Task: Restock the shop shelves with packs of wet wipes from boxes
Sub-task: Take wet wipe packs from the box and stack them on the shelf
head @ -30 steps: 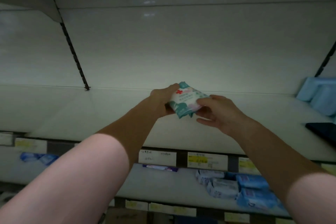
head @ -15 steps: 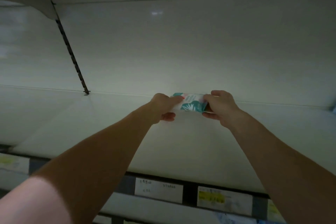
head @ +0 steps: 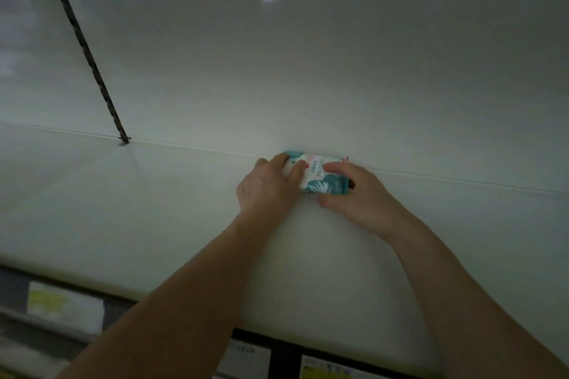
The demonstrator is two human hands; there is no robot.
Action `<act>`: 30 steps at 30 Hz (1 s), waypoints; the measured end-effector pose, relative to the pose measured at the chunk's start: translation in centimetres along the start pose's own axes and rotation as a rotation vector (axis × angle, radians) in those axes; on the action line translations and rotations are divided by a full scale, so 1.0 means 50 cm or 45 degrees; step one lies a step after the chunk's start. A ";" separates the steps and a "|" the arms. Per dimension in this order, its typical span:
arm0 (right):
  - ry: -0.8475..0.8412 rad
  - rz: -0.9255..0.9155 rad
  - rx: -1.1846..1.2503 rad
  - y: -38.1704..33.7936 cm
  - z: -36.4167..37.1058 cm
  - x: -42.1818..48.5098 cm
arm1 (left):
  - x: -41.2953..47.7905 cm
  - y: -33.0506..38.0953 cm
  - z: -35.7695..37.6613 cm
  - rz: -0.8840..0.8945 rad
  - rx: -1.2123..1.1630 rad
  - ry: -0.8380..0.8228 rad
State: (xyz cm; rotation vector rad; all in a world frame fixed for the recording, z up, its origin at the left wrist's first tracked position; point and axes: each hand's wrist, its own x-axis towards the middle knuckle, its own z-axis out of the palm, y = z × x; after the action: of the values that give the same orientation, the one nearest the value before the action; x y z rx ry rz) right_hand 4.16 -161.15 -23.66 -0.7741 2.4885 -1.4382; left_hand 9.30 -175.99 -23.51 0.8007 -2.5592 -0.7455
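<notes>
Glossy plastic-film wipes pack (head: 320,177); smooth, faintly glossy shelf (head: 184,224).

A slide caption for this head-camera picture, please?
Left hand and right hand hold a teal-and-white wipes pack at the back of a white shelf.

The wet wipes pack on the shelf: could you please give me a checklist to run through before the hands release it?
1. The wet wipes pack rests on the shelf: ok.
2. Its far edge meets the back panel: ok.
3. The left hand holds its left end: ok.
4. The right hand grips its right end: ok.
5. Wrapper intact: cannot tell, the hands cover much of it.
</notes>
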 end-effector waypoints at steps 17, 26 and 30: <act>0.123 0.000 -0.544 0.003 -0.026 0.005 | 0.011 -0.041 0.007 0.397 -0.104 -0.156; 0.135 0.000 -0.542 0.007 -0.026 0.004 | 0.013 -0.038 0.007 0.411 -0.124 -0.140; 0.153 -0.037 -0.475 0.008 -0.036 0.007 | 0.014 -0.039 0.006 0.412 -0.205 -0.172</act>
State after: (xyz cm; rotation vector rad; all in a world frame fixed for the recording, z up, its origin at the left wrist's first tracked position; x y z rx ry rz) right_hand 3.02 -159.79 -23.01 -0.8068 2.8956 -1.0666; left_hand 9.46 -177.67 -24.77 0.2838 -2.6135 -0.9084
